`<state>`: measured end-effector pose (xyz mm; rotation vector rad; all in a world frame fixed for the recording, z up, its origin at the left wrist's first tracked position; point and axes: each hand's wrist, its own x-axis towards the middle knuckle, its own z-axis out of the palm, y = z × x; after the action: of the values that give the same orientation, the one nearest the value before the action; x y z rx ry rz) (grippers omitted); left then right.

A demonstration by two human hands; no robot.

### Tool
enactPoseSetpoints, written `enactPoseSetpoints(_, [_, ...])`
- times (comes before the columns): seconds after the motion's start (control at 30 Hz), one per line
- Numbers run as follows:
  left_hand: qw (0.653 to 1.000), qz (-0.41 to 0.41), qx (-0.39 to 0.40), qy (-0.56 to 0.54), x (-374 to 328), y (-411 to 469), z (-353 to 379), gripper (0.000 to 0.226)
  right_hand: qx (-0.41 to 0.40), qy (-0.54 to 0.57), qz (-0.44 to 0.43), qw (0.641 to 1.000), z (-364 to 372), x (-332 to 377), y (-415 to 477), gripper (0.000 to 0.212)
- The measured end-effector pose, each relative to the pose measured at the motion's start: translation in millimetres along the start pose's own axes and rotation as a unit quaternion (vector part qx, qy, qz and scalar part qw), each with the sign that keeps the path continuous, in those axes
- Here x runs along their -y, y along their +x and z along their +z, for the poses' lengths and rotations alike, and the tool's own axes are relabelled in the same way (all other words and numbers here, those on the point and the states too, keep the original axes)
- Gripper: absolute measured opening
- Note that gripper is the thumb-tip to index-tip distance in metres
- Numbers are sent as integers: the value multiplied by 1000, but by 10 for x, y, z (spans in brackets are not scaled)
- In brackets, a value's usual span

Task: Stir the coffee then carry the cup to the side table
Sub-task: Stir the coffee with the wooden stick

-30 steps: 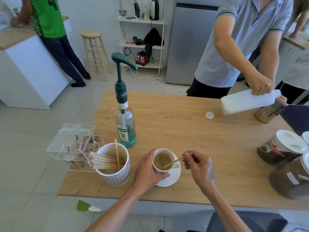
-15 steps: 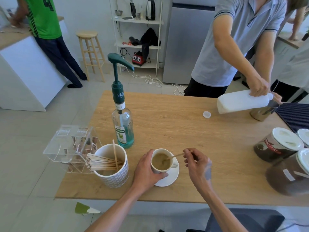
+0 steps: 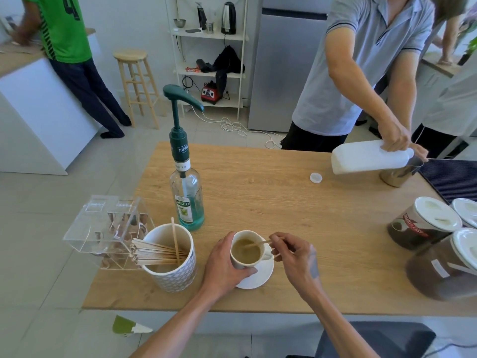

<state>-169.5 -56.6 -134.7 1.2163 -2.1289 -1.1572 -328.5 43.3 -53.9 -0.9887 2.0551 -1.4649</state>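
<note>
Small ceramic cup [image 3: 247,251] on saucer [image 3: 258,276] near table [image 3: 284,202] front edge, nearly full (spill-prone). Left hand [image 3: 223,264] grip wraps cup; right hand [image 3: 294,254] pinches 1 light wooden stirrer [image 3: 256,244]. Best carried by saucer, level.

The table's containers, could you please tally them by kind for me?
Cups: 1
Stick holders: 1
Bottles: 2
Lidded jars: 3
Metal jugs: 1
Clear boxes: 1
Total: 9
</note>
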Motion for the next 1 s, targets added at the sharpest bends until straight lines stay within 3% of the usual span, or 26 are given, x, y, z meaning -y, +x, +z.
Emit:
enactPoseSetpoints(0.2, [1000, -4, 4, 5, -15, -3, -9, 100, -66, -33, -7, 997, -44, -54, 66, 13])
enactPoseSetpoints(0.33, [1000, -1, 0, 4, -1, 12, -1, 97, 14, 8, 15, 1000, -37, 7, 20, 11])
enactPoseSetpoints(0.5, [1000, -1, -2, 4, 8, 11, 6, 98, -57, -13, 16, 998, -91, -64, 82, 15])
enactPoseSetpoints(0.67, [1000, 1, -2, 4, -23, 7, -13, 90, 16, 26, 19, 999, -37, 11, 24, 10])
enactPoseSetpoints(0.87, [1000, -12, 4, 10, -7, 5, -4, 105, -53, 19, 24, 998, -74, -48, 74, 12])
enactPoseSetpoints(1.0, [1000, -13, 2, 7, -18, 4, -3, 102, 13, 45, 36, 998, -42, -3, 32, 10])
